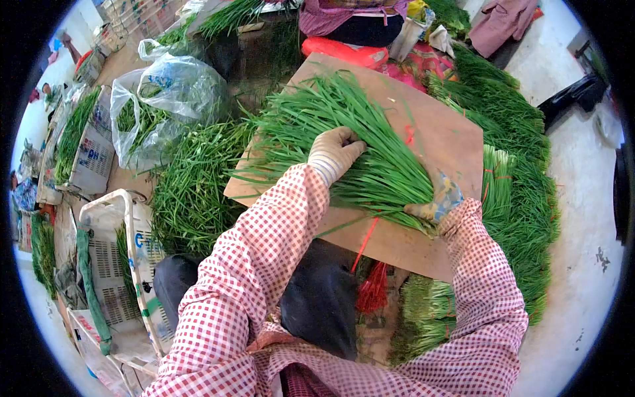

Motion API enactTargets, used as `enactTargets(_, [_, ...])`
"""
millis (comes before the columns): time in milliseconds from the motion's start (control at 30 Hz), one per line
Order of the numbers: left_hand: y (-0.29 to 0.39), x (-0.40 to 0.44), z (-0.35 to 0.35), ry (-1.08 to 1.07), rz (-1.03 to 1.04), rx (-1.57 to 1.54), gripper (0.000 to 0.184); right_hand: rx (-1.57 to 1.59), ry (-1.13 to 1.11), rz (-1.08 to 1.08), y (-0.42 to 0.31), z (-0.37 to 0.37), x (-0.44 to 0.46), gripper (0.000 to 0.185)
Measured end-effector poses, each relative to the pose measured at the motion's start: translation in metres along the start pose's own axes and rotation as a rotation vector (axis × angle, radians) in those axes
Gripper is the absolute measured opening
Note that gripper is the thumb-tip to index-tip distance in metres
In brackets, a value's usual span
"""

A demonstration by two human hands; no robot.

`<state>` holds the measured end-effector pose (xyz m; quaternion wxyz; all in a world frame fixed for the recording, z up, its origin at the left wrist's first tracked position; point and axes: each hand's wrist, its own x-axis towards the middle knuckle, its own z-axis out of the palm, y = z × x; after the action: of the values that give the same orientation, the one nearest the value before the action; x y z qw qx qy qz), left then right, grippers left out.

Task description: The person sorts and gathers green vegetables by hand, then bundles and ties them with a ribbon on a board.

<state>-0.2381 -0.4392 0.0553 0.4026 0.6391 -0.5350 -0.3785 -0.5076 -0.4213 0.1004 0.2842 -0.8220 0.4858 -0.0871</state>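
A spread heap of garlic chives (pixel 370 142) lies across a brown board (pixel 453 142), leaf tips fanned to the upper left and stem ends at the lower right. My left hand (pixel 336 152), in a pale glove, rests on the middle of the leaves with curled fingers pinching at them. At the stem ends my right hand (pixel 442 200), in a glove with a blue and yellow pattern, is closed around the chives; the stems partly hide its fingers. A red tie (pixel 409 135) lies on the board beside the leaves, and another red strip (pixel 366 245) hangs over its near edge.
Loose greens (pixel 198 185) are piled left of the board, below a clear plastic bag (pixel 169 99) of greens. Tied chive bundles (pixel 496 175) line the right side. A white metal frame (pixel 129 238) stands at lower left. Red ties (pixel 372 288) hang below the board. Another person (pixel 357 23) sits opposite.
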Motion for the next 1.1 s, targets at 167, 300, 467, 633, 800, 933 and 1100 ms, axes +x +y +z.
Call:
enactTargets(167, [-0.025, 0.018, -0.093, 0.561, 0.102, 0.073, 0.026, 0.104, -0.033, -0.072, 0.006, -0.003, 0.006, 0.102])
enactTargets(300, [-0.011, -0.059, -0.189, 0.409, 0.050, 0.323, 0.019, -0.017, -0.075, -0.017, -0.007, -0.012, 0.010, 0.108])
enactTargets(467, [-0.048, -0.213, -0.205, -0.026, 0.067, 0.634, 0.021, -0.201, -0.156, 0.133, -0.040, -0.020, 0.006, 0.105])
enactTargets(633, [0.025, -0.269, -0.183, -0.383, -0.370, 0.599, 0.034, -0.474, 0.059, 0.044, -0.064, -0.050, 0.009, 0.089])
enactTargets(800, [0.068, -0.269, -0.166, -0.215, 0.170, 0.194, 0.027, -0.600, 0.209, -0.159, -0.100, -0.106, 0.051, 0.073])
enactTargets(933, [0.090, -0.277, -0.192, -0.248, 0.335, 0.006, 0.042, -0.583, 0.256, -0.426, -0.161, -0.108, 0.091, 0.060])
enactTargets(1100, [0.100, -0.271, -0.250, -0.189, 0.473, -0.209, 0.033, -0.164, -0.200, -0.727, -0.338, 0.040, 0.141, 0.050])
